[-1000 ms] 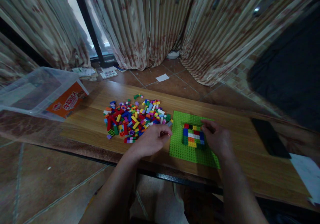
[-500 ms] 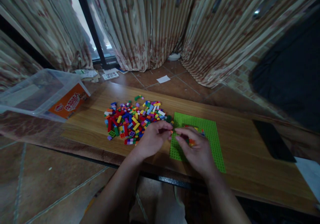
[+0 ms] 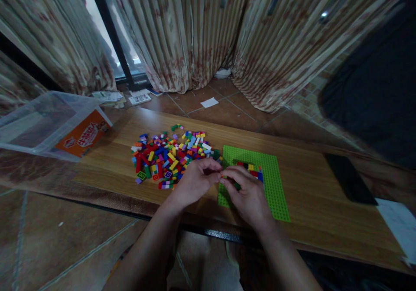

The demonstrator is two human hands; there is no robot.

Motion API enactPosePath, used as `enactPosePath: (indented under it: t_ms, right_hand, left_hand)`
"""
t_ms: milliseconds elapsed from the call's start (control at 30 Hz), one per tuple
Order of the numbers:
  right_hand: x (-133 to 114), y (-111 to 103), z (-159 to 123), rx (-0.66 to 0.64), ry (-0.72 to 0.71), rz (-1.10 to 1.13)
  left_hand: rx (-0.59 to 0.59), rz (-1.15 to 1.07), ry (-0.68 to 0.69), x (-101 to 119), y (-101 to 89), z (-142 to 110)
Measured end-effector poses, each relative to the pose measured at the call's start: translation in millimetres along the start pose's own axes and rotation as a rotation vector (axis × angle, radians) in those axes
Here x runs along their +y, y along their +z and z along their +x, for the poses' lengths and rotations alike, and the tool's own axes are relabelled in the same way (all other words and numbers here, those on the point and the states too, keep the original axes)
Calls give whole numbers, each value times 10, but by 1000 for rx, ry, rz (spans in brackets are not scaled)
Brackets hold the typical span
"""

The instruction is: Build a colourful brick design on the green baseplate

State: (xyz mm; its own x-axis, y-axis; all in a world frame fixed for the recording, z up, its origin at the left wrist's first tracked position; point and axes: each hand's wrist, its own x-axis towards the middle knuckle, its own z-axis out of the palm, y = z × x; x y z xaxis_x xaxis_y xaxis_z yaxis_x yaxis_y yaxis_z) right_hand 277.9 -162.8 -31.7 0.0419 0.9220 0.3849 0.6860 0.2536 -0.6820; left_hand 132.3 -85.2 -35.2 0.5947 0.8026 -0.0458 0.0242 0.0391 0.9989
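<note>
My left hand [image 3: 196, 181] and my right hand [image 3: 248, 196] meet above the left edge of a green studded baseplate [image 3: 277, 195]. A small orange toy brick [image 3: 222, 177] shows between their pinched fingertips, mostly covered by them. On the baseplate, partly hidden behind my right hand, are joined bricks, among them a yellow brick [image 3: 251, 167] and a blue brick [image 3: 260, 176]. To the left of the baseplate, a loose pile of mixed coloured bricks [image 3: 169, 156] reaches close to my left hand.
A clear plastic box [image 3: 48, 146] with an orange label stands at the table's left end. On the right of the wooden table [image 3: 305, 182] lie a dark flat phone-like slab [image 3: 350, 179] and a white paper [image 3: 398, 228]. Patterned curtains [image 3: 201, 35] hang behind.
My right hand has moved closer to my left, and their fingertips now touch around the small brick. More of the bricks on the baseplate shows. The whole view has shifted slightly.
</note>
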Motion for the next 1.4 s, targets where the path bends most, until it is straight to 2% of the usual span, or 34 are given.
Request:
enactPosePath:
  t_ms: [167, 300, 400, 500, 533, 600, 700, 933, 1400]
  right_hand:
    - [13, 4, -11, -19, 19, 7]
    - [122, -83, -12, 19, 26, -39]
    - [326, -275, -28, 185, 137, -98]
    - [601, -514, -77, 384, 362, -178]
    - [690, -581, -97, 403, 432, -201]
    - [836, -670, -133, 392, 500, -230]
    - [950, -690, -152, 330, 537, -210]
    - [970, -596, -109, 210, 553, -92]
    - [1086, -599, -133, 164, 551, -59]
  left_hand:
    - [-29, 64, 6, -13, 21, 0]
    - [-19, 11, -16, 2, 43, 1]
    - [16, 31, -31, 30, 38, 1]
    - [35, 68, -33, 33, 20, 5]
    - [39, 75, -31, 27, 14, 6]
    - [44, 77, -23, 8, 7, 10]
    - [39, 79, -20, -16, 4, 12]
    - [43, 134, 15, -39, -20, 11]
    - [50, 206, 42, -76, -37, 3]
